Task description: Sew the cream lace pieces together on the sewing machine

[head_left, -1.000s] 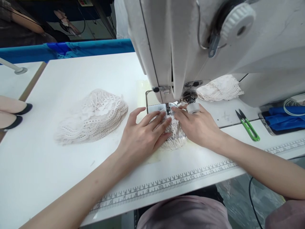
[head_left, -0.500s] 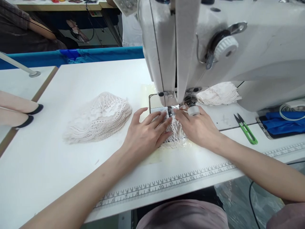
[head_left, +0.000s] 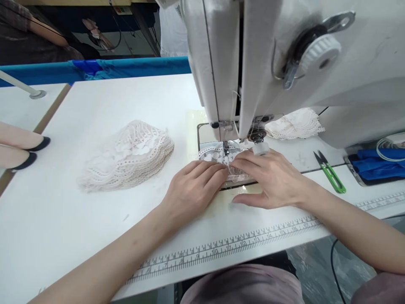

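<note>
A piece of white lace [head_left: 211, 154] lies under the presser foot [head_left: 225, 147] of the sewing machine [head_left: 218, 67]. My left hand [head_left: 194, 183] is at its front left, fingers pressed together and curled over the near edge of the lace; the thumb is hidden beneath. My right hand [head_left: 268, 179] rests on the right part of the lace with flat fingers, its thumb stretched apart over the table. The two hands' fingertips nearly meet in front of the foot. Left of my hands is a stacked pile of white lace pieces [head_left: 139, 158].
Another lace piece [head_left: 295, 123] lies behind the machine's needle area. Green thread snips [head_left: 330, 173] are at the right, beside a dark tray [head_left: 357, 171] with blue cloth [head_left: 373, 164]. A printed ruler [head_left: 215, 252] runs along the front edge. A co-worker's arm [head_left: 49, 33] shows beyond the blue cloth barrier.
The lace has been drawn back under the foot and its near edge is now closer to it. My left fingers have come together; my right thumb has spread toward me. The view has shifted slightly.
</note>
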### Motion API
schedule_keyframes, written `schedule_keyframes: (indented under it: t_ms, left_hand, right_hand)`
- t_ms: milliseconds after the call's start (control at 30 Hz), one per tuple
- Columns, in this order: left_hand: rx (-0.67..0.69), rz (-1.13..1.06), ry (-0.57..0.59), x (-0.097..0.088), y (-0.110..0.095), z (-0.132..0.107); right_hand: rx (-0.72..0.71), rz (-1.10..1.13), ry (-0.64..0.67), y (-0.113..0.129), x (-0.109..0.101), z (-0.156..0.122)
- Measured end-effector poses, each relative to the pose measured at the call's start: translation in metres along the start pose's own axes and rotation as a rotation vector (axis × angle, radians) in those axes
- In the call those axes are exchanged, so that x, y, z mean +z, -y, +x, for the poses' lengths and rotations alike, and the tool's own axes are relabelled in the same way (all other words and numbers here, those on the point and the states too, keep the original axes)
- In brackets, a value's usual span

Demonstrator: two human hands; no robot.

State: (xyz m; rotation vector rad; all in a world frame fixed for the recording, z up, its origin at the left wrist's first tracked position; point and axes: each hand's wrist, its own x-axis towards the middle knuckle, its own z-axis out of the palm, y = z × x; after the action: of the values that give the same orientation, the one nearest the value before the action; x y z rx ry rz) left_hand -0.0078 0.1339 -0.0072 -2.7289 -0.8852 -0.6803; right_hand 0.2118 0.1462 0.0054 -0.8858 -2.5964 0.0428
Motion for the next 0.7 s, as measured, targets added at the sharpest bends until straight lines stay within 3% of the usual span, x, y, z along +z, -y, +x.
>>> schedule_keyframes:
  t_ms: [100, 267, 700]
  left_hand:
    - [-0.053, -0.016, -0.004, 0.0015, -0.0023, 0.0009]
    - [0.055, 0.109, 0.037, 0.0014, -0.0043, -0.0009]
    - [0.059, 0.066, 0.086, -0.0007, 0.0, -0.0036]
  right_hand:
    - [-0.032, -0.111, -0.035, 0.0006, 0.003, 0.0008]
    - [-0.132, -0.238, -0.159, 0.003, 0.0072, -0.0002]
    - [-0.16, -0.208, -0.143, 0.005, 0.0063, -0.0014]
